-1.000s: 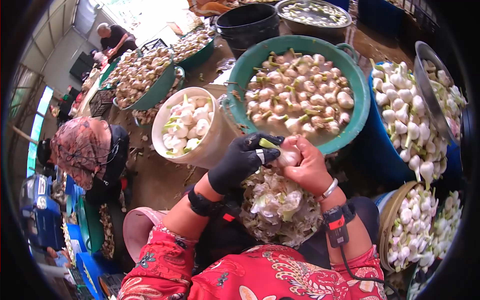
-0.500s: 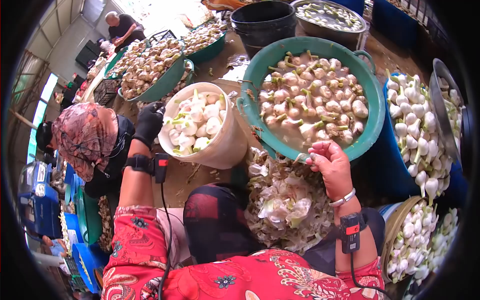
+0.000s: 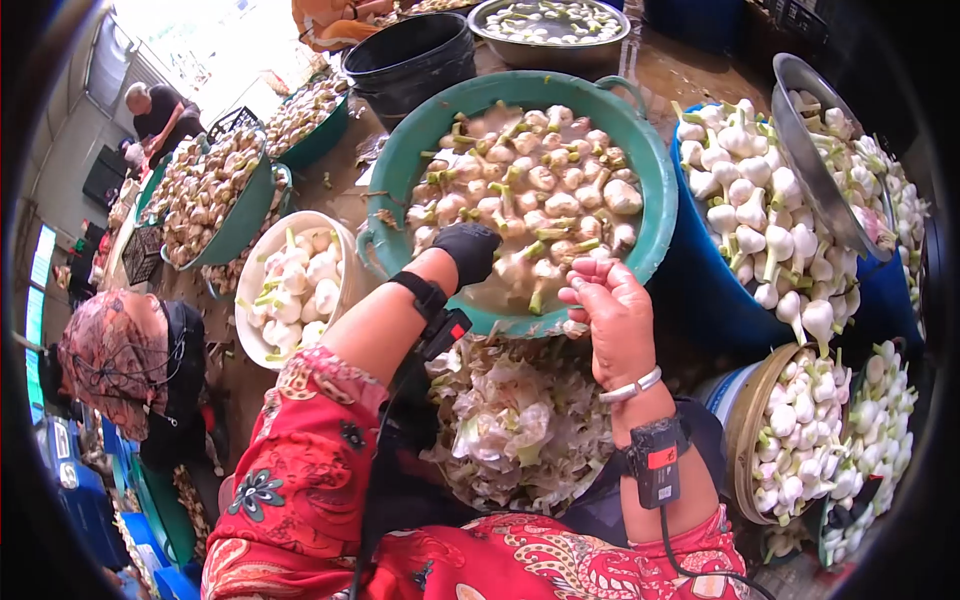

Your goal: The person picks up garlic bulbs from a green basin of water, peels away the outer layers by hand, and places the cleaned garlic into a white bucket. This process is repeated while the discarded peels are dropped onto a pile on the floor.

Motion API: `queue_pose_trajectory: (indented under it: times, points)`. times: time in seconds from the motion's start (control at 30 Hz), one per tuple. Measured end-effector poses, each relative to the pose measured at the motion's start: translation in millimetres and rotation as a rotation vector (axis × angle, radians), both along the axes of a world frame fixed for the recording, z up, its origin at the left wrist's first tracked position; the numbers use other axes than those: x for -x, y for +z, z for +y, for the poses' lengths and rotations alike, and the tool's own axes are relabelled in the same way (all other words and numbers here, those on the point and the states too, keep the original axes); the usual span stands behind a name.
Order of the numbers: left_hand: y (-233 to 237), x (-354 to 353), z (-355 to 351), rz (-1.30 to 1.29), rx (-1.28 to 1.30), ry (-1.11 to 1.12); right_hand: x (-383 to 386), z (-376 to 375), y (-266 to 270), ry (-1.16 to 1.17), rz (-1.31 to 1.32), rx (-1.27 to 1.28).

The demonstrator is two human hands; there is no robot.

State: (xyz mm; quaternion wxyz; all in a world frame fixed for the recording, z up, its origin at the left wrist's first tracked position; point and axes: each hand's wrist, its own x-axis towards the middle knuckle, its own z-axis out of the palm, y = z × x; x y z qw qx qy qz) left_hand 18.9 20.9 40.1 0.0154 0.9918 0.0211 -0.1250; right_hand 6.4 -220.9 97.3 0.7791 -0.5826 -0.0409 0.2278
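Note:
My left hand (image 3: 468, 252), in a black glove, is over the lower left part of a large green basin (image 3: 655, 170) of murky water and unpeeled garlic bulbs (image 3: 540, 178). Its fingers are curled, and what they may hold is hidden. My bare right hand (image 3: 612, 305) is at the basin's near rim, thumb and fingertips pinched together on something too small to make out. Left of the basin is a white bucket (image 3: 352, 262) of peeled garlic (image 3: 296, 290). Below both hands lies a heap of garlic skins (image 3: 520, 425).
Peeled garlic fills a blue tub (image 3: 700, 250) and a tipped bucket (image 3: 745, 440) on the right. A black bucket (image 3: 412, 60) and a metal bowl (image 3: 550, 45) stand beyond the basin. A person in a patterned cap (image 3: 110, 350) is close on the left; another person (image 3: 160, 115) is farther back.
My left hand has moved right, from the white bucket's rim to over the green basin. The view has swung right, so the basin and buckets appear farther left. My right hand stays pinched near the rim.

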Motion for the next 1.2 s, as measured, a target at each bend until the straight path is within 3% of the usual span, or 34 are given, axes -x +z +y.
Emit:
queue_pose_trajectory:
  times: [0.1, 0.2, 0.23, 0.3, 0.37, 0.4, 0.47, 0.5, 0.67, 0.73, 0.93, 1.0, 1.03, 1.1, 1.2]
  points:
    - [-26, -21, 9, 0.166, -0.091, 0.106, -4, -2, 3, 0.012, -0.057, 0.016]
    - [-19, -10, 30, -0.025, 0.081, -0.048, -9, -5, 7, 0.055, -0.036, 0.031]
    - [5, 3, 24, -0.073, 0.394, 0.208, -8, -5, 8, 0.099, -0.009, 0.043]
    - [42, 31, 11, -0.150, 0.985, 0.392, -2, 4, -1, 0.135, -0.100, 0.038]
    - [67, 65, -7, -0.137, 1.336, 0.580, 10, 10, -2, 0.232, -0.301, 0.102]
    - [77, 83, -24, -0.157, 1.504, 0.659, 20, 17, -7, 0.224, -0.354, -0.017]
    - [79, 110, -60, -0.364, 1.511, 0.568, 33, 26, -18, 0.281, -0.352, -0.161]
    - [69, 121, -58, -0.273, 1.824, 0.694, 35, 24, -18, 0.325, -0.317, -0.079]
    - [76, 140, -75, -0.410, 1.721, 0.615, 44, 14, -8, 0.323, -0.124, -0.184]
    - [75, 143, -76, -0.408, 1.740, 0.597, 42, 13, -14, 0.363, 0.212, -0.459]
    - [88, 145, -80, -0.422, 1.786, 0.577, 41, 14, -7, 0.372, 0.169, -0.416]
    - [90, 145, -80, -0.479, 1.536, 0.439, 41, 15, -9, 0.353, 0.167, -0.387]
    - [88, 143, -78, -0.477, 1.537, 0.443, 41, 17, -11, 0.359, 0.117, -0.345]
    - [82, 139, -74, -0.324, 1.723, 0.595, 41, 19, -16, 0.369, 0.068, -0.300]
    - [79, 140, -72, -0.287, 1.786, 0.634, 42, 22, -21, 0.320, 0.072, -0.302]
